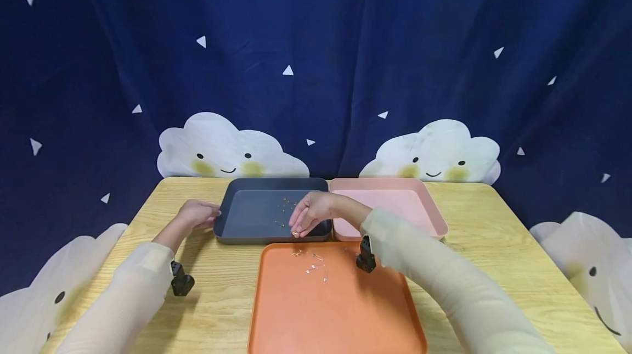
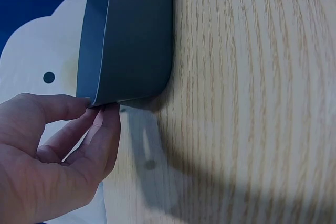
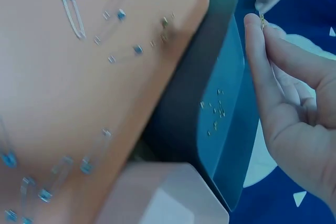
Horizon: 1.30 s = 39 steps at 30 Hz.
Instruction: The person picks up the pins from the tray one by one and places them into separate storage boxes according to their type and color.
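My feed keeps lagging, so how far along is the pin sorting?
Partly done: several small gold pins already lie in the grey tray. In hand: the right hand pinches one more over that tray, while the left hand touches its corner. Left: safety pins on the orange tray; the pink tray looks unused.

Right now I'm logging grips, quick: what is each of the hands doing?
Left hand: fingertips touch the dark grey plastic tray rim, holding nothing.
Right hand: pinching a small gold pin.
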### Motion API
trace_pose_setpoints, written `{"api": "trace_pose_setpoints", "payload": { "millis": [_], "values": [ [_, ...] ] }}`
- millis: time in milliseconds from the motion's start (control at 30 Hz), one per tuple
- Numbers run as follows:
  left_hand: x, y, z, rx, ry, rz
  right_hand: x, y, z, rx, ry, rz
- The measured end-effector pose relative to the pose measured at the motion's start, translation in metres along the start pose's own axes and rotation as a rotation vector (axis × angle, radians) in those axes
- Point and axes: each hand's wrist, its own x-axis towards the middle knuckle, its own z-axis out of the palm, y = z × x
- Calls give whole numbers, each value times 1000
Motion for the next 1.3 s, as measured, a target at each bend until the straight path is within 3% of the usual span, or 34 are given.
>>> {"api": "trace_pose_setpoints", "payload": {
  "millis": [400, 633, 767, 900, 1100, 1167, 1300],
  "values": [
    [-2, 2, 1, -22, -9, 10, 31, -23, -28, -135, 72, 88],
    [0, 1, 0, -3, -3, 3, 57, -31, -43, -189, 128, 71],
    [2, 0, -1, -12, -5, 5, 88, -23, -61, -151, 154, 32],
    [2, 0, -2, -27, -9, 13, 97, -25, -58, -184, 184, 36],
    [2, 2, -1, -36, -19, 20, 162, 6, -82, -213, 106, 31],
    [2, 2, -1, -42, -22, 18, 168, 8, -79, -240, 130, 61],
    [3, 1, -2, -49, -23, 10, 180, 14, -79, -270, 92, 74]
  ]
}}
